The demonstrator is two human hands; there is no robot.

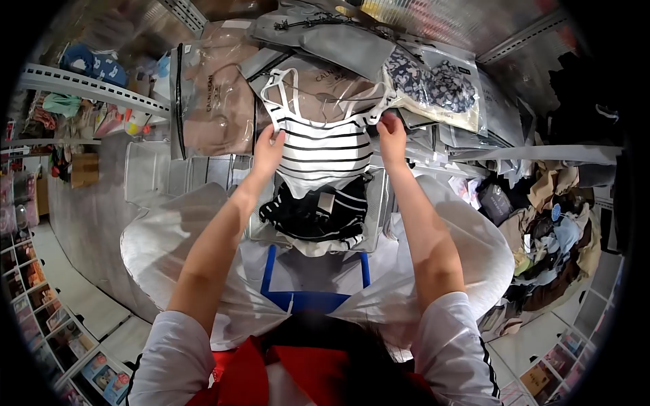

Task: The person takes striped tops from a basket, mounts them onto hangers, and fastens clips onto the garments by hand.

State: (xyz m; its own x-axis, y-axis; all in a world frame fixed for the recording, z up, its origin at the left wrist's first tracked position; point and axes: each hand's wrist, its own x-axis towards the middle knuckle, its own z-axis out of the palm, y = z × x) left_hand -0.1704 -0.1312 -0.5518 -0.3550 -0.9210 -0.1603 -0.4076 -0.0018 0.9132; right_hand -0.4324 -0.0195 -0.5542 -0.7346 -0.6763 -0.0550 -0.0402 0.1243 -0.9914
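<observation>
Striped top [325, 152] is held spread by L hand [268, 154] & R hand [392, 141], fingers clamped on its edges, over dark clothes [301, 215] & bagged garments [218, 101]; spreading prob. in hand, even tension likely needed next.

Blue cap [101, 68], perhaps, near perforated rail [81, 86]

Tank top [325, 152] before bagged garments [215, 101], clothes [298, 215] in bin [378, 222] nearer, garment heap [552, 240] at right
</observation>
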